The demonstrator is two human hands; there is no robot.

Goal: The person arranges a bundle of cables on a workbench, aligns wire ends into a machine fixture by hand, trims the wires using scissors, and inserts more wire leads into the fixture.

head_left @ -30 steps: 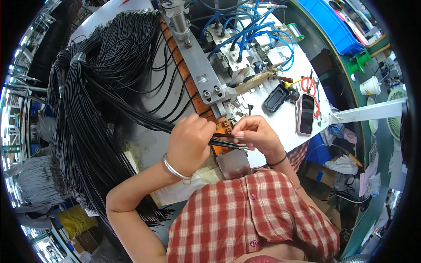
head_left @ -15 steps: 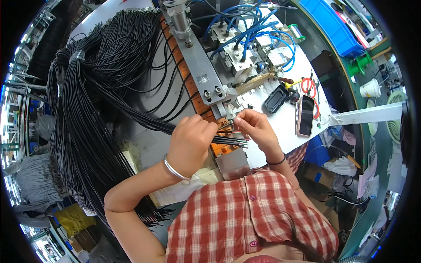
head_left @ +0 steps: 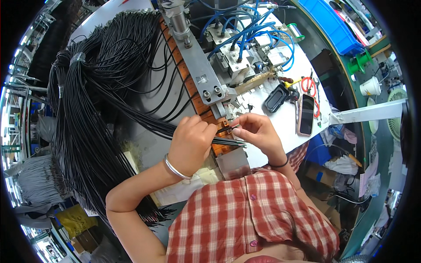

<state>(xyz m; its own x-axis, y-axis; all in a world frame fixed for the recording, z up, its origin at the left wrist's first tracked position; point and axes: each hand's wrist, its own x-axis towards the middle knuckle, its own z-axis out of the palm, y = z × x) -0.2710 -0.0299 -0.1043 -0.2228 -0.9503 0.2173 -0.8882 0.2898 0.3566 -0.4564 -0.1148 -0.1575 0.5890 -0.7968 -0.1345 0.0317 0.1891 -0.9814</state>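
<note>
- A thin bunch of black cables (head_left: 230,142) lies over the front end of an orange strip (head_left: 196,97), its free ends poking out to the right between the two hands, pale at the tips
- The left hand (head_left: 193,142) is curled around this bunch, knuckles up, fingers folded in
- The right hand (head_left: 258,131) pinches the end of a single dark cable (head_left: 225,129) between thumb and forefinger, just above the other ends; how its remaining fingers are bent I cannot fully tell
- Just beyond the fingertips sits a small orange block (head_left: 222,123) with screws, and nearer the body a grey metal block (head_left: 233,164)
- A long grey metal plate (head_left: 206,72) with two bolts runs above the orange strip, a metal cylinder (head_left: 178,22) mounted near its far end
- To the left, a large tied bundle of black cables (head_left: 92,109) spreads across the table
- To the right of the plate are metal fittings with blue tubes (head_left: 250,26)
- Further right lie a black tray (head_left: 276,98), a phone (head_left: 306,114) and a red-handled tool (head_left: 308,86)
- At the upper right stands a blue bin (head_left: 335,26), near a green spool (head_left: 360,62)
</note>
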